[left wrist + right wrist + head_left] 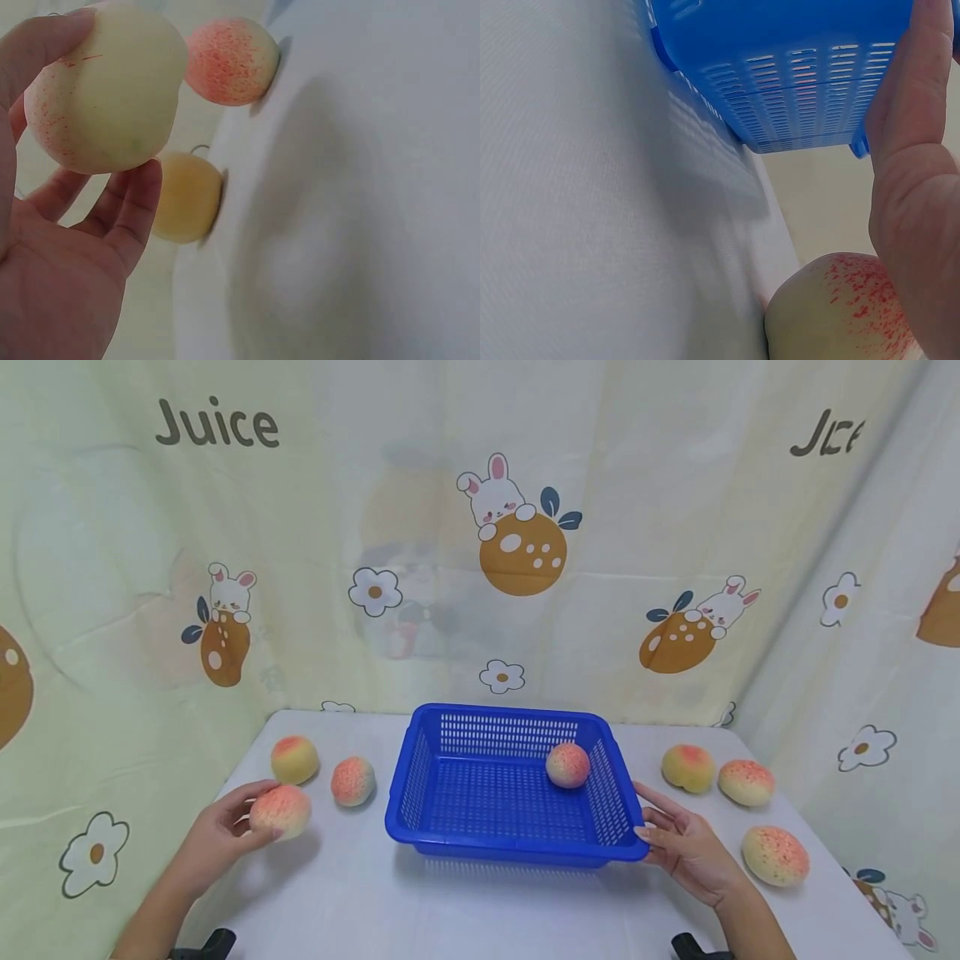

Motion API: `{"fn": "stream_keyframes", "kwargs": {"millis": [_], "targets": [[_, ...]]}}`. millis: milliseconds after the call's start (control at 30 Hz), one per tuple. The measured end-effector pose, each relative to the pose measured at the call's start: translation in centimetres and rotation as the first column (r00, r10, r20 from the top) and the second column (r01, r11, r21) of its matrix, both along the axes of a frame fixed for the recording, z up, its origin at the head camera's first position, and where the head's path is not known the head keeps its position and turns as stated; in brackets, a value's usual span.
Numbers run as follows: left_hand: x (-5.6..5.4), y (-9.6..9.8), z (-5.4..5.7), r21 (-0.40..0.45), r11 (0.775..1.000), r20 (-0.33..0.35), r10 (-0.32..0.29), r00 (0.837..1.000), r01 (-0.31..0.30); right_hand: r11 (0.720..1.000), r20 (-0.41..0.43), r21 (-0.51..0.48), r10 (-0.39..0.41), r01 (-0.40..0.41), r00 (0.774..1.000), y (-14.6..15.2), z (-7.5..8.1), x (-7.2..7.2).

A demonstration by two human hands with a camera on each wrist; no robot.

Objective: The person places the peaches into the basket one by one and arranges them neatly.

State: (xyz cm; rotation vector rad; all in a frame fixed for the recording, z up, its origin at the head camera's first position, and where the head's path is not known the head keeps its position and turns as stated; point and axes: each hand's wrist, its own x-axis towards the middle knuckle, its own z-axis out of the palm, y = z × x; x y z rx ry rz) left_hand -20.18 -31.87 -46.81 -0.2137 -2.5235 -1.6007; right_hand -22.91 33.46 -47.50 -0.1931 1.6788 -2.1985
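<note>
My left hand (222, 833) grips a pink-speckled toy peach (281, 812) between thumb and fingers, raised off the table at the left. In the left wrist view its pale underside (120, 97) faces the camera. A blue plastic basket (517, 852) stands mid-table, with one speckled peach (567, 766) inside near its right wall. At the basket's right side, my right hand (686, 847) holds the rim, thumb on top and fingers against the outer wall. Seen from the right wrist, the slotted basket wall (802, 82) lies beside the hand (919, 172).
Near the left hand lie a yellow peach (294, 760) and a speckled peach (352, 781). To the right are another yellow peach (687, 768) and two speckled ones, the farther peach (746, 782) and the nearer peach (776, 856). A printed curtain (420, 527) hangs behind the white table (337, 893).
</note>
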Motion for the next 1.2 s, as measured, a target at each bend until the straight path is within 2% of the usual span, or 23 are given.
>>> {"fn": "stream_keyframes", "kwargs": {"millis": [300,500,700,933,1200], "targets": [[-1.0,1.2,1.0,-0.023,1.000,-0.037,0.005,0.999,-0.006,1.000,-0.011,0.000,0.008,-0.008,1.000,0.0,0.1,0.1],[-1.8,2.3,1.6,0.000,1.000,-0.072,-0.020,0.997,0.020,1.000,-0.022,-0.015,0.019,-0.019,1.000,0.0,0.1,0.1],[-2.4,3.4,2.4,0.019,0.999,-0.055,-0.045,0.997,0.047,1.000,-0.031,-0.019,0.023,-0.024,0.999,0.0,0.1,0.2],[-3.5,4.8,3.4,-0.029,0.998,-0.021,-0.052,0.998,0.051,1.000,-0.026,-0.018,0.021,-0.022,0.999,0.0,0.2,0.2],[-4.6,6.4,4.4,-0.045,0.997,-0.030,-0.070,0.997,0.068,1.000,-0.029,-0.018,0.024,-0.024,0.999,0.0,0.2,0.2]]}}
